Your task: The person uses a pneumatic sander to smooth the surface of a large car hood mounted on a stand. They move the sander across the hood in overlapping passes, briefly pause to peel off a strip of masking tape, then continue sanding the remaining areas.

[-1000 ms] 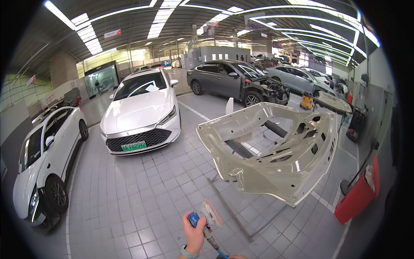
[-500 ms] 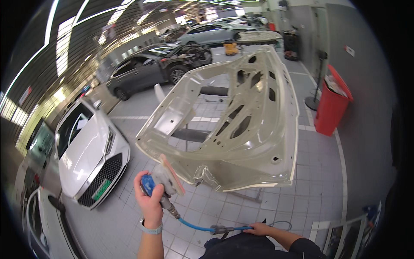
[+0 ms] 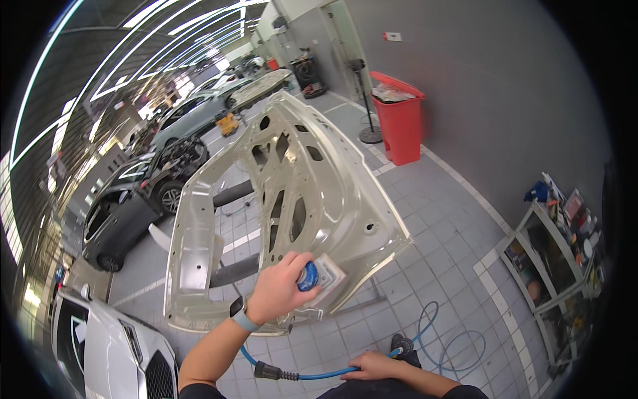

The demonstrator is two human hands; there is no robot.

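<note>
My left hand (image 3: 282, 287), wearing a watch, is wrapped round a handheld air sander (image 3: 327, 274) with a blue top. The sander is over the near edge of a greyish-beige car body panel (image 3: 342, 206), shaped like a liftgate with a large window opening. Whether its pad touches the panel I cannot tell. From beneath my left wrist a blue air hose (image 3: 319, 377) with a black coupling (image 3: 269, 371) runs across in front of me. My right hand (image 3: 372, 366) is closed round this hose, low near my body.
Dark padded bars (image 3: 236, 269) of a stand support the panel. Right of it are a red bin (image 3: 397, 133), a pole stand (image 3: 365, 100) and a cluttered shelf cart (image 3: 548, 266). Loose hose coils (image 3: 458, 352) lie on the tiles. A white car (image 3: 109, 346) and a dark car (image 3: 123, 206) stand left.
The view has turned right. My left hand has carried the sander from beside the panel's near left corner to over its near edge, turning it over. My right hand still grips the hose.
</note>
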